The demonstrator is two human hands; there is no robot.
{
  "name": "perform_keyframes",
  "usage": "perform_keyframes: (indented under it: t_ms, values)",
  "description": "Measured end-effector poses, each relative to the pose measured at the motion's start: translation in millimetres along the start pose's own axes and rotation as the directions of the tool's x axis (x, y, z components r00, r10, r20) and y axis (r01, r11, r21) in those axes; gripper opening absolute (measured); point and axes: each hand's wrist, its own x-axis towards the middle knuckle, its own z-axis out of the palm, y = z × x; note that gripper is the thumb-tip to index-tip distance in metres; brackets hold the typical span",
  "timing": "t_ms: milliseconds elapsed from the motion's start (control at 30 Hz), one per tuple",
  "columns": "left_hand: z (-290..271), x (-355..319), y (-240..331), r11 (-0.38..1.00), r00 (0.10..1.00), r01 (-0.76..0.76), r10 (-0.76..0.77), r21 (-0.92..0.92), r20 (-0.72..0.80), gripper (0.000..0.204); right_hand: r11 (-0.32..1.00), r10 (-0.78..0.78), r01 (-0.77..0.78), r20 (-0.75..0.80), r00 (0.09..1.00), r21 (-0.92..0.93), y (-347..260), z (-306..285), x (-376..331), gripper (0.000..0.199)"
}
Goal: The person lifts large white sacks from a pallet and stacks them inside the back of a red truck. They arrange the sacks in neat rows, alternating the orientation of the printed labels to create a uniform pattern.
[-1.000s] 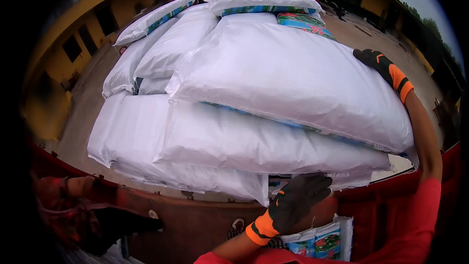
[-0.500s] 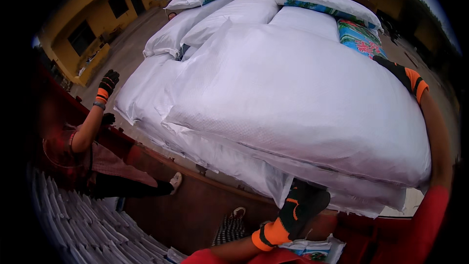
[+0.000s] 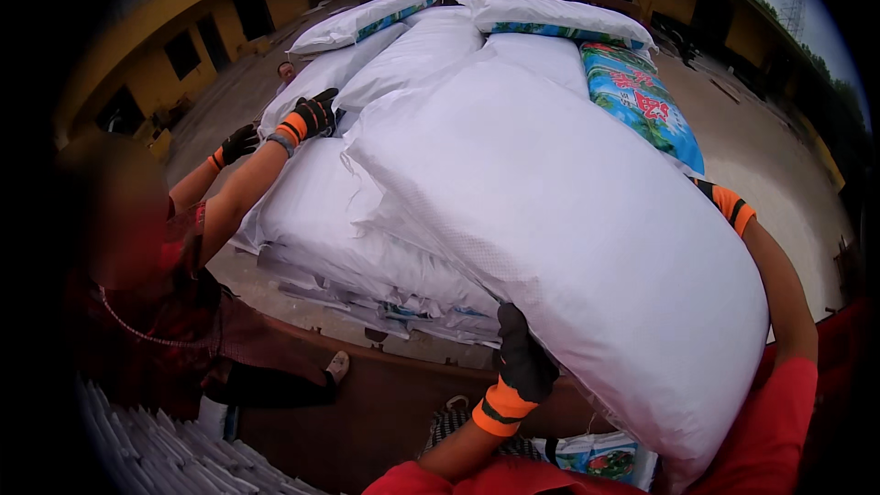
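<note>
A large, full white woven sack [image 3: 568, 220] lies tilted across the stack, its near end pulled out over the edge toward me. My left hand [image 3: 524, 357], in a black and orange glove, is closed on the sack's near left edge. On the far right side my right hand [image 3: 722, 204], gloved alike, grips the same sack; its fingertips are hidden behind it. More white sacks [image 3: 412, 55] lie underneath and beyond, and a blue printed sack [image 3: 637, 96] shows at the right.
At the left a co-worker's gloved hands [image 3: 307, 119] reach onto the far left sacks. White sacks [image 3: 174, 445] are piled at lower left. A reddish-brown floor [image 3: 394, 403] lies below, with a printed bag [image 3: 600, 456] near me. Another person [image 3: 286, 73] stands beyond the stack.
The sack has come toward me and to the right, tilting, with both my hands on it. The co-worker's hands have moved rightward onto the far sacks.
</note>
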Motion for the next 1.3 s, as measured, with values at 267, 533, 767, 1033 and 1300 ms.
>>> perform_keyframes:
  t_ms: [267, 533, 767, 1033, 1300]
  values:
    - [-100, -54, -9, 0.936, 0.891, -0.238, 0.104, 0.259, 0.443, 0.064, 0.962, 0.226, -0.208, -0.091, 0.970, 0.177, -13, 47, -79, 0.066]
    - [-180, -65, 7, 0.771, 0.818, -0.142, -0.263, 0.621, 0.512, 0.037, 0.753, 0.562, -0.387, -0.216, 0.798, 0.532, -12, 122, -248, 0.067]
    - [-128, -100, 23, 0.614, 0.397, -0.666, -0.190, 0.424, 0.898, 0.021, 0.465, 0.819, -0.289, -0.283, 0.499, 0.837, -65, 244, -438, 0.067]
    - [-140, -198, -69, 0.731, 0.200, -0.482, -0.444, 0.482, 0.873, 0.040, 0.198, 0.964, 0.064, -0.206, 0.167, 0.978, -107, 435, -588, 0.069]
    - [-294, -254, -260, 0.169, -0.098, 0.024, -0.980, 0.985, 0.170, 0.038, -0.067, 0.961, 0.682, 0.231, -0.152, 0.728, -158, 705, -598, 0.070]
